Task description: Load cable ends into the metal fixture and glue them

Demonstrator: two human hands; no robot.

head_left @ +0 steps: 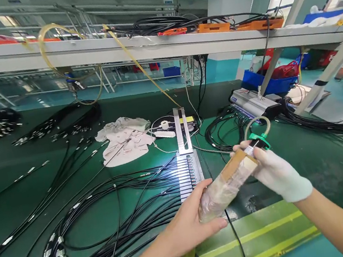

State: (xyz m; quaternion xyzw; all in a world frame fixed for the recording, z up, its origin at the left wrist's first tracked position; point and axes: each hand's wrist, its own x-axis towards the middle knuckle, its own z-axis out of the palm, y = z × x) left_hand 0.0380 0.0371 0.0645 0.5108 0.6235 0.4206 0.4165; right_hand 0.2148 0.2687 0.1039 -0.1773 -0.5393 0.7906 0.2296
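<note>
My bare left hand (189, 221) is wrapped round the lower end of a tape-wrapped block (225, 189), brown at its upper end and covered in clear film. My right hand (278, 172), in a white glove, closes on a black and green hose fitting (260, 139) at the block's upper end. A pale hose (263, 119) loops out of that fitting. Whether the right fingers also grip the block cannot be made out. Behind the left hand, black cables (133, 213) run into a brightly lit slotted metal fixture (188, 171).
Beyond the fixture, a metal slide plate (182, 131) stands beside a crumpled cloth (126, 140). A grey device (254, 102) with cables sits right. Coiled cables (225, 130) lie between. A shelf (146, 51) crosses above, with a yellow hose (142, 66) hanging down. Green-yellow matting (254, 237) lines the front edge.
</note>
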